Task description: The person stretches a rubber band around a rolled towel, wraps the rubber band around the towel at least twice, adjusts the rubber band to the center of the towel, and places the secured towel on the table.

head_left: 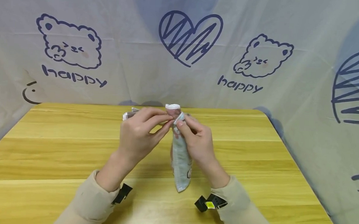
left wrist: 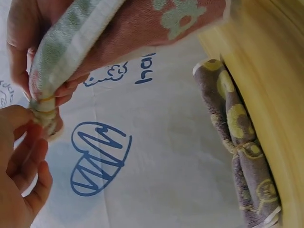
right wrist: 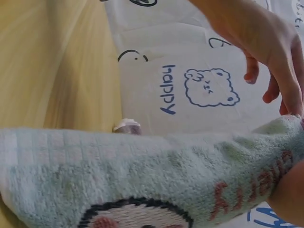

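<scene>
Over table, left hand, right hand: fingers are pinching green towel.
Dark towel: I'm seeing its yellow spots left-wrist only.

The word "happy" stands on the cloth, under the left bear and again under the right bear; red letters on the towel are too unclear to read.
</scene>
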### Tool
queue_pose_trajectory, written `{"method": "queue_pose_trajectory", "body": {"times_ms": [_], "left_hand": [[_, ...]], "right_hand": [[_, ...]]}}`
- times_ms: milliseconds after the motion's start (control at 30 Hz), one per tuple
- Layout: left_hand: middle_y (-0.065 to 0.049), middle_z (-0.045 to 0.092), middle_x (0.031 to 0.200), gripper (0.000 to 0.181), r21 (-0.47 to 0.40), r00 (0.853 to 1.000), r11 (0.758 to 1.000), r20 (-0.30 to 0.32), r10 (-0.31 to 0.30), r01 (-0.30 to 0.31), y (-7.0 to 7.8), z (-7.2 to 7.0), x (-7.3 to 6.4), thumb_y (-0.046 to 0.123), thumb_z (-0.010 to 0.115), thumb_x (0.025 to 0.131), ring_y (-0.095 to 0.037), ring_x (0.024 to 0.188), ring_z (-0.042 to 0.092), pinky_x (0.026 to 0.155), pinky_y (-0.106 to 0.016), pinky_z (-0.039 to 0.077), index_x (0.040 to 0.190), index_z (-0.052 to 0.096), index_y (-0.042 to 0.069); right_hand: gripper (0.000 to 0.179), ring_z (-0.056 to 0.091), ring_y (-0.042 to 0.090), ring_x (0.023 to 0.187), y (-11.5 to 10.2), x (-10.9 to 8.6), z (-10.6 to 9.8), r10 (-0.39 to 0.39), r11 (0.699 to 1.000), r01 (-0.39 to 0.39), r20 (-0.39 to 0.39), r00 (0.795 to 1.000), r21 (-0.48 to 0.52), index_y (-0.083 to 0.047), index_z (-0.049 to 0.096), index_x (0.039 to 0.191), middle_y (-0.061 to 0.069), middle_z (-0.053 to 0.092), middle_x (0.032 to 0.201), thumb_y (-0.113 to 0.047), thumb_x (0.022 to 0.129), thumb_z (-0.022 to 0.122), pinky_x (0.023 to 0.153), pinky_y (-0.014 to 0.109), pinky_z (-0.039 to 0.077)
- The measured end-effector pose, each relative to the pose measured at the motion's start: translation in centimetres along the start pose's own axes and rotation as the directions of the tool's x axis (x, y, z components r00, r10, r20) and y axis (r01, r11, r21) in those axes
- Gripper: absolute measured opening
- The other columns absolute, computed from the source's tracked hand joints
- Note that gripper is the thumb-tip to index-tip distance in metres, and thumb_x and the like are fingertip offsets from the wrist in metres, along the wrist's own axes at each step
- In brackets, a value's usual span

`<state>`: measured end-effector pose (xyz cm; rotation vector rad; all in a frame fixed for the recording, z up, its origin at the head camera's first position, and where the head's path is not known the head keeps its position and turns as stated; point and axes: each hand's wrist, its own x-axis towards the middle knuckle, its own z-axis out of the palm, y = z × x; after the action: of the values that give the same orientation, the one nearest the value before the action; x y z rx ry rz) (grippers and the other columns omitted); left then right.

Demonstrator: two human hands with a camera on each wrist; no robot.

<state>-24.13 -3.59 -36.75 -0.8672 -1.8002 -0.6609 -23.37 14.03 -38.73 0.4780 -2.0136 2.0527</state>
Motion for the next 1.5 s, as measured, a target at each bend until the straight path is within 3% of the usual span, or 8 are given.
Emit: {"method": "queue_pose_trajectory", "body": {"times_ms": [333,467,633,733,967,1133,1300,1500], "left_hand": [[-0.009,0.069,0.089,0.007,0.192,0.994,0.981,0.100,-0.042,0.022,0.3,0.0,-0.2,0.007,0.070,0.089,-0.025,0.074,0.068,0.053,-0.038,0.057,0.089,0.075,0.002],[-0.007,0.064,0.087,0.005,-0.046,0.977,0.992,0.183,-0.105,0.115,-0.3,-0.2,-0.4,0.003,0.068,0.084,-0.019,0.072,0.061,0.056,-0.030,0.053,0.089,0.067,0.003],[-0.002,0.056,0.086,0.012,-0.377,0.931,0.871,0.302,-0.205,0.314,-0.2,-0.4,0.0,-0.003,0.062,0.084,-0.014,0.072,0.050,0.056,-0.025,0.042,0.091,0.060,0.007],[-0.003,0.055,0.088,0.011,-0.443,0.931,0.836,0.309,-0.195,0.322,0.1,-0.3,0.2,-0.003,0.060,0.087,-0.016,0.075,0.050,0.060,-0.027,0.042,0.093,0.060,0.006],[-0.013,0.053,0.112,0.011,-0.355,0.949,0.909,0.295,-0.115,0.220,0.5,0.8,-0.3,-0.001,0.070,0.095,-0.023,0.102,0.060,0.089,-0.030,0.056,0.106,0.067,0.001],[-0.016,0.057,0.110,0.012,-0.226,0.984,0.970,0.170,-0.052,0.090,0.6,1.5,-0.5,0.005,0.073,0.097,-0.025,0.091,0.063,0.079,-0.032,0.057,0.105,0.067,-0.002],[-0.015,0.060,0.101,0.019,-0.175,0.995,0.981,0.056,-0.078,0.086,0.5,2.0,-0.9,0.016,0.063,0.104,-0.023,0.080,0.062,0.068,-0.033,0.054,0.098,0.067,-0.002],[-0.015,0.061,0.099,0.009,-0.160,0.985,0.973,-0.012,-0.170,0.166,0.1,2.0,-1.4,0.002,0.072,0.095,-0.021,0.078,0.063,0.066,-0.030,0.056,0.098,0.066,-0.003]], "right_hand": [[0.033,0.065,0.017,0.104,0.8,-0.4,0.6,-0.171,0.979,0.168,-0.008,0.985,-0.117,0.003,0.070,0.130,0.014,0.070,0.120,-0.006,0.098,0.071,0.083,0.024,0.057],[0.031,0.064,0.019,0.099,0.9,-0.3,0.5,-0.213,0.967,0.212,0.015,0.977,-0.139,0.003,0.071,0.127,0.015,0.069,0.119,-0.003,0.097,0.072,0.079,0.024,0.056],[0.031,0.064,0.018,0.094,0.6,-0.3,0.5,-0.216,0.966,0.213,-0.007,0.976,-0.145,0.004,0.067,0.124,0.017,0.070,0.115,0.000,0.094,0.074,0.074,0.024,0.056],[0.031,0.065,0.017,0.089,0.3,-0.3,0.5,-0.189,0.973,0.182,-0.039,0.981,-0.145,0.004,0.064,0.122,0.019,0.070,0.113,0.001,0.093,0.074,0.071,0.024,0.056],[0.025,0.066,0.008,0.076,-0.1,0.1,0.4,-0.062,0.998,0.066,-0.174,0.983,0.017,0.010,0.063,0.116,0.013,0.072,0.095,0.004,0.093,0.071,0.064,0.021,0.057],[0.019,0.067,0.009,0.072,-0.5,0.2,0.7,-0.023,0.974,0.069,-0.210,0.977,0.214,0.010,0.061,0.113,0.006,0.069,0.094,0.006,0.095,0.066,0.063,0.020,0.058],[0.020,0.067,0.009,0.076,-0.8,0.1,0.7,0.049,0.959,-0.019,-0.102,0.994,0.283,0.007,0.060,0.117,0.004,0.066,0.102,0.006,0.097,0.063,0.067,0.020,0.057],[0.023,0.067,0.014,0.098,-0.5,0.3,-0.1,0.072,0.938,-0.097,0.087,0.994,0.331,0.005,0.056,0.123,0.006,0.065,0.116,0.004,0.100,0.053,0.085,0.027,0.057]]}}
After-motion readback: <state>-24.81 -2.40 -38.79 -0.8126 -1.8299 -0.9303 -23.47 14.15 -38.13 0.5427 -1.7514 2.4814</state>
